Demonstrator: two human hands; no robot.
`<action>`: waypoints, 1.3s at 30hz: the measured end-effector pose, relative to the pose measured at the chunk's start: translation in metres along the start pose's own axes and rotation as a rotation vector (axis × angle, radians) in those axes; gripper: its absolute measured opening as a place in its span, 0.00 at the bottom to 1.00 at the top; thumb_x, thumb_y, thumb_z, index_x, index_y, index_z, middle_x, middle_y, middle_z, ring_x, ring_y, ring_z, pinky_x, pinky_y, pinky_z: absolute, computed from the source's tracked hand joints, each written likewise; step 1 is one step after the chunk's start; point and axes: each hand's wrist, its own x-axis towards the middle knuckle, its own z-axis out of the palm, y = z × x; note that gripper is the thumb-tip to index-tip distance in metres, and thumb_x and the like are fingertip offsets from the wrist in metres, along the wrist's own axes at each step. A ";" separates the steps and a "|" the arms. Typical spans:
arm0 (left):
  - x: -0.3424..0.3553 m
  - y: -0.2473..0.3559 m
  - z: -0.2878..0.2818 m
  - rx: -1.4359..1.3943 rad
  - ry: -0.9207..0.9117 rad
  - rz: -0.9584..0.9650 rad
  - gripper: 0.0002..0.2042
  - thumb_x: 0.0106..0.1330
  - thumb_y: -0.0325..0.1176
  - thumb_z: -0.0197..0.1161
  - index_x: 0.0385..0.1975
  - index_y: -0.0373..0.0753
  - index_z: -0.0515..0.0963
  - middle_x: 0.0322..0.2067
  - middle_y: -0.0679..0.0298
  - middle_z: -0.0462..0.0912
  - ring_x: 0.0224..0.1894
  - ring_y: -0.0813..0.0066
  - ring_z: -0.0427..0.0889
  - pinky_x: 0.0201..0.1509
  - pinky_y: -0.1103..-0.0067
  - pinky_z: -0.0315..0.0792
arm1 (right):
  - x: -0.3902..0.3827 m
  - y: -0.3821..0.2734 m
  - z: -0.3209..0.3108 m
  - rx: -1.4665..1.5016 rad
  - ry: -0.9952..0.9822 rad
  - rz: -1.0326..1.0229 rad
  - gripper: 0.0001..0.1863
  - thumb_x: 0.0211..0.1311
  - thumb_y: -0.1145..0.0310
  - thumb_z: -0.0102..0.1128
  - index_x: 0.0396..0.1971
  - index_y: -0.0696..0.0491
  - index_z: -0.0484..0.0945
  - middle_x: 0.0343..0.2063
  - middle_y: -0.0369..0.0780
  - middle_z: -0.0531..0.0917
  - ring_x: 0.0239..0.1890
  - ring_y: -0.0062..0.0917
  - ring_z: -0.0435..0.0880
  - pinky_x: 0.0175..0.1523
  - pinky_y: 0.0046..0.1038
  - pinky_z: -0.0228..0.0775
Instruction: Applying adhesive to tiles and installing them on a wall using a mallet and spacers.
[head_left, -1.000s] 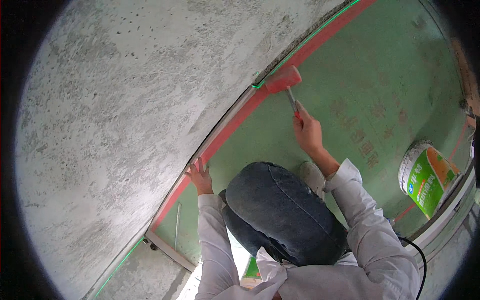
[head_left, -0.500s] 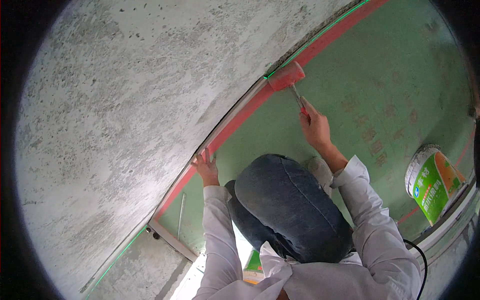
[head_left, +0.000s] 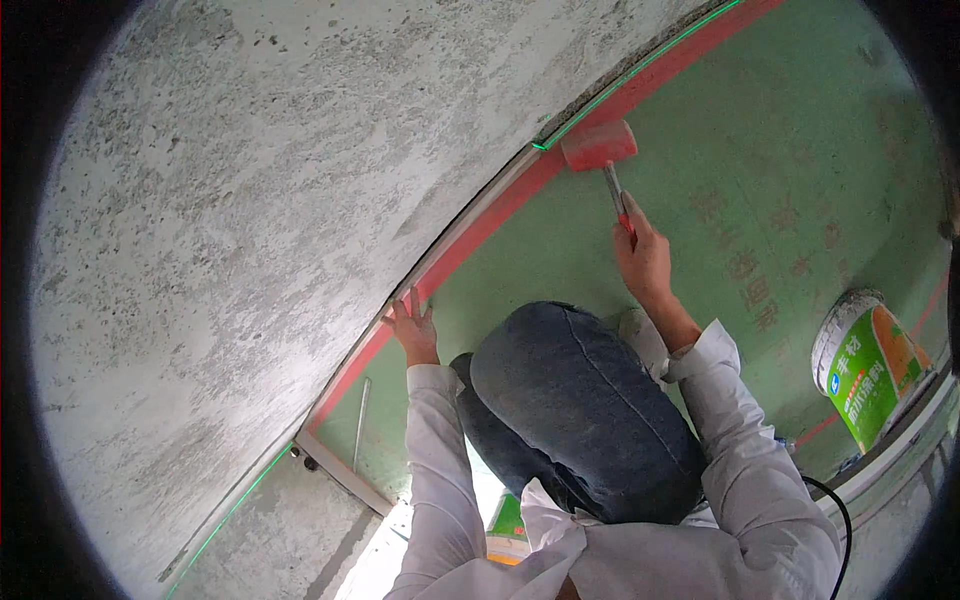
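Just ahead of the right hand (head_left: 645,260), the red-headed mallet (head_left: 600,146) overlaps the red stripe (head_left: 687,68) edging the green floor (head_left: 800,120), its handle wrapped in closed fingers. The left hand (head_left: 413,330), fingers spread, touches the pale strip (head_left: 500,197) beside the concrete wall (head_left: 260,220).

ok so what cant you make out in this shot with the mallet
Head view: the lower end of the mallet is hidden by the right hand.
Head view: most of the pale shoe is hidden behind the dark trouser leg.
Head view: the green container is largely covered by the trouser leg and shirt.
Head view: the black cable is cut off by the lower edge.
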 end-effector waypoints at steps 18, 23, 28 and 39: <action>0.003 0.011 -0.003 0.019 -0.076 -0.013 0.51 0.86 0.45 0.56 0.80 0.66 0.10 0.87 0.63 0.48 0.77 0.52 0.74 0.79 0.27 0.44 | 0.001 -0.002 0.018 0.038 -0.015 -0.116 0.31 0.75 0.69 0.63 0.77 0.44 0.73 0.34 0.53 0.86 0.35 0.43 0.89 0.47 0.41 0.81; -0.006 -0.002 0.009 0.041 0.030 0.019 0.53 0.84 0.47 0.59 0.81 0.60 0.12 0.86 0.62 0.50 0.77 0.50 0.74 0.77 0.23 0.42 | -0.015 -0.001 0.007 0.007 -0.027 -0.009 0.30 0.74 0.67 0.63 0.75 0.44 0.75 0.37 0.54 0.88 0.41 0.52 0.89 0.46 0.49 0.81; -0.007 0.001 0.014 0.023 0.029 -0.017 0.50 0.86 0.44 0.55 0.81 0.65 0.12 0.87 0.65 0.47 0.77 0.50 0.73 0.79 0.25 0.42 | -0.042 0.024 -0.006 -0.074 -0.197 -0.191 0.30 0.74 0.66 0.63 0.75 0.42 0.75 0.38 0.52 0.88 0.39 0.51 0.90 0.46 0.48 0.81; -0.001 -0.003 0.005 0.182 -0.092 0.037 0.37 0.88 0.49 0.46 0.86 0.50 0.34 0.83 0.58 0.57 0.83 0.56 0.64 0.77 0.26 0.48 | -0.021 0.001 0.026 -0.123 -0.455 -0.400 0.25 0.75 0.63 0.61 0.70 0.41 0.78 0.36 0.50 0.89 0.38 0.51 0.89 0.42 0.52 0.82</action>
